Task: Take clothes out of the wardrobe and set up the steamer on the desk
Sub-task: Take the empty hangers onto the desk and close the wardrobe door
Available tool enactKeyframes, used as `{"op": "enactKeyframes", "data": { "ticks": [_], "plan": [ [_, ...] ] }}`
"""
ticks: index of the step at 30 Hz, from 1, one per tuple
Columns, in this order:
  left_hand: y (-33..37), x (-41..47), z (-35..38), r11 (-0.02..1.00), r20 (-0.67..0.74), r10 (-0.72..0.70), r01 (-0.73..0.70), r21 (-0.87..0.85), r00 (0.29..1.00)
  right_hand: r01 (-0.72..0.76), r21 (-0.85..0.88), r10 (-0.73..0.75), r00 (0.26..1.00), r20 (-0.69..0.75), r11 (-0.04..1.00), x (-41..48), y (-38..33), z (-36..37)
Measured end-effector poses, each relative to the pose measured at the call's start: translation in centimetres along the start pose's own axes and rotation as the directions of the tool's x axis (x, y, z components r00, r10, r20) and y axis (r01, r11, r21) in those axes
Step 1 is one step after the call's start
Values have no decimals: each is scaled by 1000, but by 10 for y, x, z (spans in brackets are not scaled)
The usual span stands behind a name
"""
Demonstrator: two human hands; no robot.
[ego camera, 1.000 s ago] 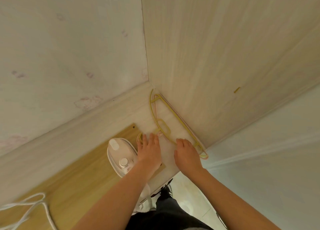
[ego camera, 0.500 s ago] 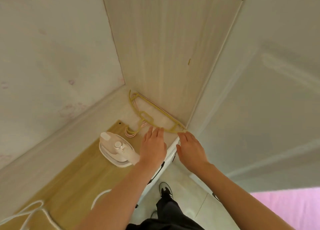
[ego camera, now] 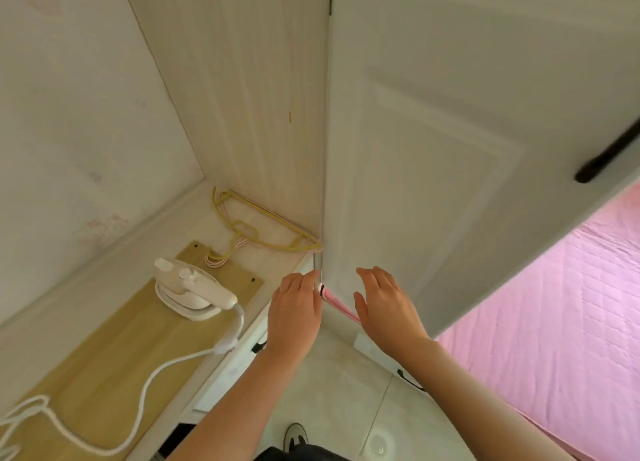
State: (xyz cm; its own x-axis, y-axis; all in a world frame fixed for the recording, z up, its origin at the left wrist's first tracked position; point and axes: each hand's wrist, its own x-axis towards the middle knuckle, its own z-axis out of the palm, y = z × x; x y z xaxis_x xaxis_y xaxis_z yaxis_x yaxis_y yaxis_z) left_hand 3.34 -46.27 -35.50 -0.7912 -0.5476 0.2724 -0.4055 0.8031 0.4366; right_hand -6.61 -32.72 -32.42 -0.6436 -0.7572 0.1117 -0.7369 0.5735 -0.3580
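A white handheld steamer (ego camera: pixel 188 289) lies on the wooden desk (ego camera: pixel 104 367), its white cord (ego camera: pixel 145 388) trailing toward the near left. Yellow and pink hangers (ego camera: pixel 256 233) lie flat in the desk's far corner against the wardrobe's side panel (ego camera: pixel 249 107). The white wardrobe door (ego camera: pixel 450 155) stands to the right, with a black handle (ego camera: pixel 609 155). My left hand (ego camera: pixel 294 308) is at the door's bottom left edge, fingers spread, holding nothing. My right hand (ego camera: pixel 384 301) hovers flat before the door's lower panel, empty. A pink strip (ego camera: pixel 341 304) shows below the door between my hands.
A bed with a pink quilted cover (ego camera: pixel 554 322) fills the right side. White desk drawers (ego camera: pixel 239 363) with a black pull sit under the desk edge. A pale tiled floor (ego camera: pixel 346 391) and my shoe (ego camera: pixel 294 436) lie below.
My view has swung right, from the desk corner to the wardrobe door. Both hands left the hangers and moved off the desk to the door's lower edge.
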Motion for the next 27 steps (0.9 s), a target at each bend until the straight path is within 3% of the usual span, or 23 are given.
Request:
{"op": "enactKeyframes", "data": {
  "ticks": [12,18,23,27],
  "plan": [
    [158,-82,36,979,-51,-154,146,-140,987,175,51,-171,983,-69,983,-93,103,-83],
    [211,-93,30,959,-73,-200,180,-221,977,142,142,-132,988,-78,980,-115,126,-128],
    [239,-56,4,936,-179,-192,125,-328,965,103,238,-61,982,-178,966,-103,130,-166],
    [258,-12,-29,899,-295,-117,-25,-438,948,99,364,9,958,-286,926,-90,124,-187]
  ]
}}
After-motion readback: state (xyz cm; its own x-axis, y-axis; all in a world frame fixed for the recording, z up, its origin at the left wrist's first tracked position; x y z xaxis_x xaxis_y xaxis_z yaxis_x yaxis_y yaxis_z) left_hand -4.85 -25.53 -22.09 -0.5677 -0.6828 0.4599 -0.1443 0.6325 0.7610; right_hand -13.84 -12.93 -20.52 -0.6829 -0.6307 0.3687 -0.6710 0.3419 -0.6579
